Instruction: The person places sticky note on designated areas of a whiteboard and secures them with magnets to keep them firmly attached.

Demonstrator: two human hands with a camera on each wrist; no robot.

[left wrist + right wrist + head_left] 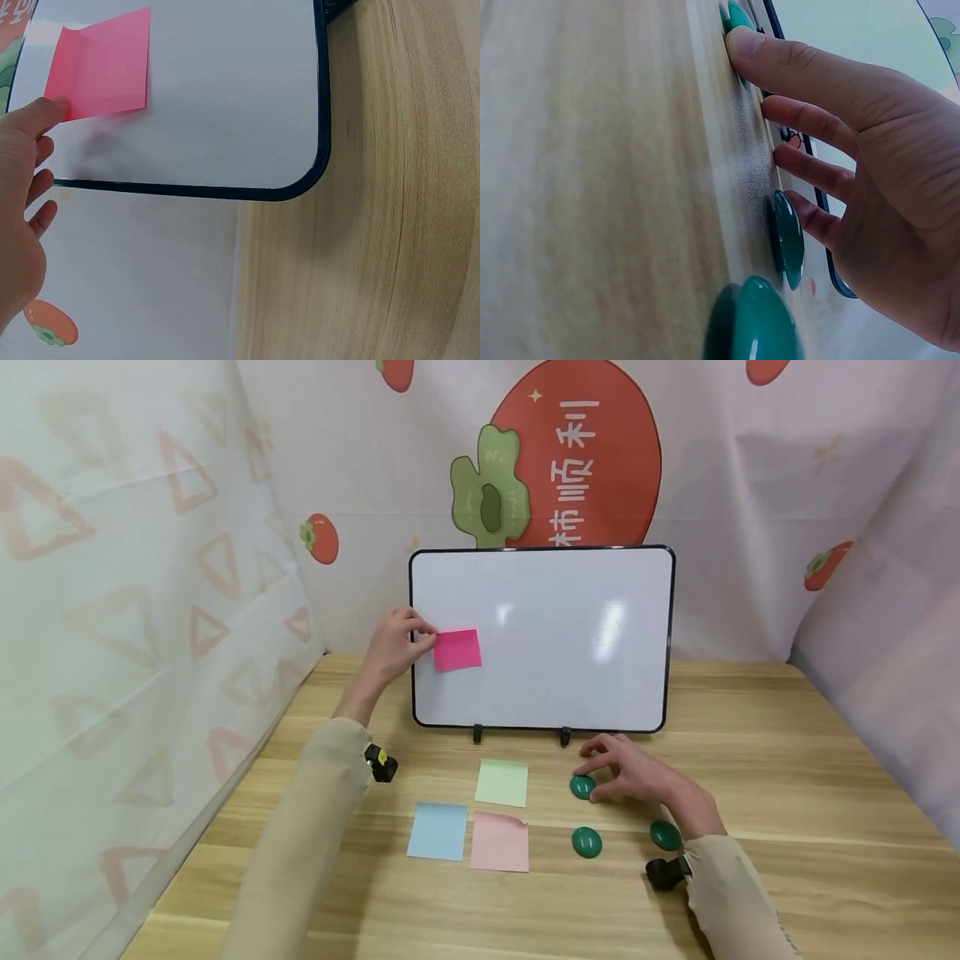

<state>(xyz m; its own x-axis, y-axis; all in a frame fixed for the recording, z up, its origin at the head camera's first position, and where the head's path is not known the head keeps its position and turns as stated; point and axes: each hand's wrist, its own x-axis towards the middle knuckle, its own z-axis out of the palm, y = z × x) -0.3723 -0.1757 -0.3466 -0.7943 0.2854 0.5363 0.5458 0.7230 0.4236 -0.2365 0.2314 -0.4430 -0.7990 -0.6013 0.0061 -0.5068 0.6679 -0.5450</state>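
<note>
Though only the head view shows blue paper (437, 832), left fingers (43, 115) pinch magenta paper (105, 66), right fingers (776, 64) gripping a green disc (582, 787).

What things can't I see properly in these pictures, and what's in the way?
- Part of the whiteboard: in the head view, the pink note covers it.
- Bottom of the big printed fruit: head view, hidden by the whiteboard.
- Left hand: left wrist view, partly cut off by the picture's left edge.
- Nearest green disc: right wrist view, blurred and cut off by the bottom edge.
</note>
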